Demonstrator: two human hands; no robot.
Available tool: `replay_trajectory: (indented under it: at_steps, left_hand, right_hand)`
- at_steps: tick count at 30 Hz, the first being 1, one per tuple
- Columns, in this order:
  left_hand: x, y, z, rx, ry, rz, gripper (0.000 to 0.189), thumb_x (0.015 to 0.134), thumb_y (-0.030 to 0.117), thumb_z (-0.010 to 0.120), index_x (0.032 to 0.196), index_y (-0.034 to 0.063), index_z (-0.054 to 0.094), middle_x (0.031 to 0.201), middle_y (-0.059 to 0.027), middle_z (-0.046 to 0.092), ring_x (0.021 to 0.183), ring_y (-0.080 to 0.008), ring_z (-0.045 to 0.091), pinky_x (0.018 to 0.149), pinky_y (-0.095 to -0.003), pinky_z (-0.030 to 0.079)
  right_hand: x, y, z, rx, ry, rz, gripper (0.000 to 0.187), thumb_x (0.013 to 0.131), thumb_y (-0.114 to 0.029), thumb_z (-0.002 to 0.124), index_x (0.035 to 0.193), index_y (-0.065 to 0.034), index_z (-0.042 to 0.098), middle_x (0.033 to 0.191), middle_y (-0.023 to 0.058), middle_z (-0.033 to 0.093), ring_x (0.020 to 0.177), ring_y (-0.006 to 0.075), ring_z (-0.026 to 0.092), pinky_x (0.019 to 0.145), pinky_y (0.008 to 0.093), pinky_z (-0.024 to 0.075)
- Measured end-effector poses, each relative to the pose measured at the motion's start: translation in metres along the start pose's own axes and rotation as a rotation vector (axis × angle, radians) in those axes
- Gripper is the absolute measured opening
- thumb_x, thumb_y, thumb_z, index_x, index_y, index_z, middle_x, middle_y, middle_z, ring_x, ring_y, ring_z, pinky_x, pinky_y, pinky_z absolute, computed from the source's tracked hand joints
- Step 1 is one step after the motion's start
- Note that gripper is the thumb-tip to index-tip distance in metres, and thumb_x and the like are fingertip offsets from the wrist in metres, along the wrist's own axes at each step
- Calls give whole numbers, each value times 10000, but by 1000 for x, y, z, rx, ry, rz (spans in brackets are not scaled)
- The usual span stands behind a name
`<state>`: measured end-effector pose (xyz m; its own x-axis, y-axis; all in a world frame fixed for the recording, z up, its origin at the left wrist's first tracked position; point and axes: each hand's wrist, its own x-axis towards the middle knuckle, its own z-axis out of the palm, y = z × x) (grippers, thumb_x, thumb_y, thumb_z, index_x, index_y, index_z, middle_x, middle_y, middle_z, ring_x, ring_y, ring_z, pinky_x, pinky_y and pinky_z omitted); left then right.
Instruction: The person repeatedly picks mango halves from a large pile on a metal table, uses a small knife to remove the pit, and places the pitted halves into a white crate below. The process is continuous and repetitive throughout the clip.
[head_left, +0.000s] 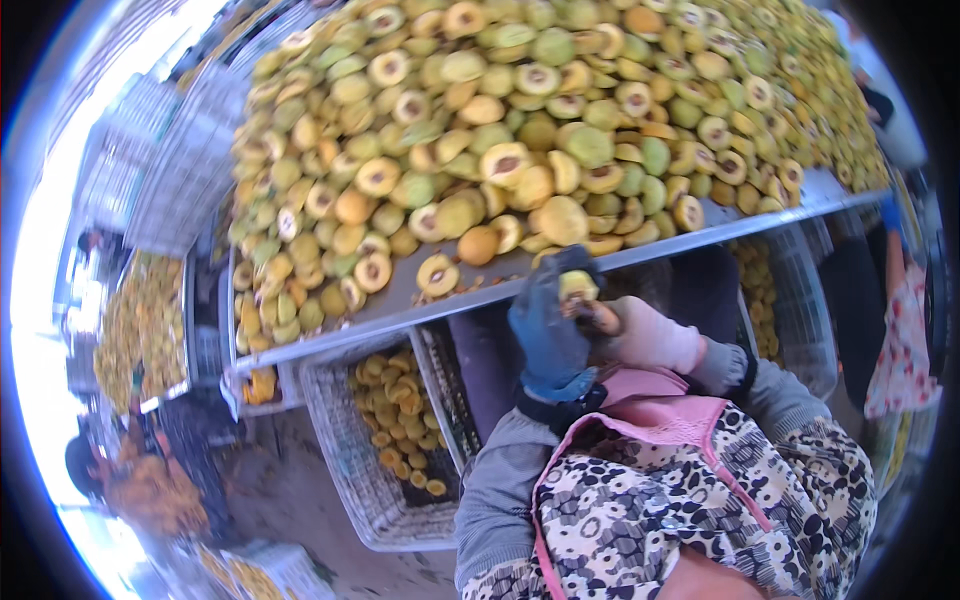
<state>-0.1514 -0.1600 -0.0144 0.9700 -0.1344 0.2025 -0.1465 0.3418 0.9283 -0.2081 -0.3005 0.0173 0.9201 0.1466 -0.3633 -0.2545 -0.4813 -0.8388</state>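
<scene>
My left hand (551, 334), in a blue rubber-coated glove, is closed around a pale yellow piece of stone fruit (577, 285) just off the front edge of a metal table (480, 298). My right hand (649, 334) wears a whitish knit glove with bare fingertips. Its fingers meet the underside of that fruit, at a dark blurred spot; whether they grip a small tool cannot be made out. Beyond both hands, a large heap of halved yellow-green stone fruit (457, 217), probably peaches, covers the table. Many halves show brown pits or hollows.
Below the table at left, a plastic crate (330, 450) holds fruit halves; another crate (806, 315) stands at right. Stacked crates (180, 157) rise at far left. Co-workers are at left (150, 487) and right (896, 330). A second fruit-covered table (187, 322) stands at left.
</scene>
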Motion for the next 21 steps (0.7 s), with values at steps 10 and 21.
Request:
replay_trajectory:
  at_steps: [10,21]
  left_hand:
    - [-4,-14,3,-805,-14,-304,177,895,-22,551,1014,-66,674,1032,-169,718,880,-227,693,830,-322,568]
    - [-1,0,-38,-1151,-184,-323,218,943,151,633,1004,-50,692,894,-143,728,768,-207,710,708,-315,589]
  right_hand:
    - [8,-3,2,41,-176,2,307,813,-107,771,1107,-55,700,995,36,741,925,138,675,863,311,522]
    - [22,-8,9,-275,-386,305,566,738,-203,815,1260,-98,623,1105,36,701,961,175,648,904,312,518]
